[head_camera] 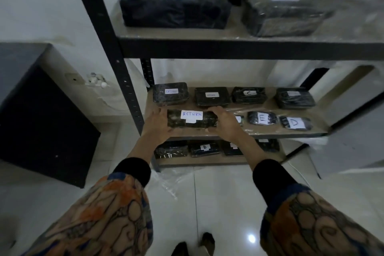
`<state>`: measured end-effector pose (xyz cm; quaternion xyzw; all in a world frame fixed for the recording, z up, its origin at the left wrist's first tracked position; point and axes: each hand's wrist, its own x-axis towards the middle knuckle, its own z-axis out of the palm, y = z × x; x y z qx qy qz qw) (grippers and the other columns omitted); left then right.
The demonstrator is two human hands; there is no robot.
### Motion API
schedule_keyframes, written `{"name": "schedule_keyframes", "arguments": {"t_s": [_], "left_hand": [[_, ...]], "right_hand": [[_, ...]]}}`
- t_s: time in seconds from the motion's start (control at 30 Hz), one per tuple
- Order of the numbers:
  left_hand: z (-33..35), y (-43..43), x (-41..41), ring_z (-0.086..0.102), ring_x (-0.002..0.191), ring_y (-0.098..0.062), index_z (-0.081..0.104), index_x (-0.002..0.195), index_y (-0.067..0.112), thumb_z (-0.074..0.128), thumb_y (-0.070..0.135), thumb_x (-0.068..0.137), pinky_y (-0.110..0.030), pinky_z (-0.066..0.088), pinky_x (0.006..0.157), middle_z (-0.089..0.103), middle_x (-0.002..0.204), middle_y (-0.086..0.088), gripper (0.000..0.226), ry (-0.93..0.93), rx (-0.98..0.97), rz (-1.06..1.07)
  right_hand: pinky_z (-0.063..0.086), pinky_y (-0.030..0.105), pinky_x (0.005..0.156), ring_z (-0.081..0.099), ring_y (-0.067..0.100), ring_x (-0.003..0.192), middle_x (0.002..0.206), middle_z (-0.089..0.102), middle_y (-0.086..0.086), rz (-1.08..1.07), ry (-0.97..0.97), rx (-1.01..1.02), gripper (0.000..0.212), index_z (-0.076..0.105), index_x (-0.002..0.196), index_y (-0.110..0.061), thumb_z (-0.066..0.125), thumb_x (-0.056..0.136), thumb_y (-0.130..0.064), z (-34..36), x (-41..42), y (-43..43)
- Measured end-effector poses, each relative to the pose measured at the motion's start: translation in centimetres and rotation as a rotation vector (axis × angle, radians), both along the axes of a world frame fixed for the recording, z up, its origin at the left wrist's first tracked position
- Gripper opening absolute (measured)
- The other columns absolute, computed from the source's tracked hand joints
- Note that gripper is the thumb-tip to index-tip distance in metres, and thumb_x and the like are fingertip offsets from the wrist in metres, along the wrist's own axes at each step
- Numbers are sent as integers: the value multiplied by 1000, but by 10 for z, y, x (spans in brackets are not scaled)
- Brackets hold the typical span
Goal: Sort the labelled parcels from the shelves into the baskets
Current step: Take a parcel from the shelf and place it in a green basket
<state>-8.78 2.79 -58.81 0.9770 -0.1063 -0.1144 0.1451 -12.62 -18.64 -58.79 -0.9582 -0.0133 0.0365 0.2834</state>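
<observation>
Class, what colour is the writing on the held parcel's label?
Blue handwriting on a white label on the RETURN parcel, best seen in the head view.

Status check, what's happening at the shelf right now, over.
Left hand and right hand grip the ends of the RETURN parcel, front of the middle shelf. No basket in view. Nothing blocks the way out.

Dim, soft-focus view; floor (207,203) glare, edges bowed.
</observation>
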Motion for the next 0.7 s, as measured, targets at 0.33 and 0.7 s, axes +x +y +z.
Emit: {"name": "schedule_keyframes", "arguments": {"t_s": [0.33,0.7], "left_hand": [[64,-77,-95,31,134,-32,32,142,7,60,34,88,-39,27,112,29,146,-17,67,-57,195,-177],[103,-297,-240,19,143,-36,22,148,12,63,45,84,-48,15,119,16,156,-20,83,-140,194,-376]], "right_hand": [[42,31,97,56,25,116,124,60,10,-154,-111,35,57,53,125,-11,77,74,-13,58,-130,-98],[44,34,93,59,31,112,123,62,12,-420,-141,-30,60,54,128,-12,75,72,-13,95,-324,-298]]}}
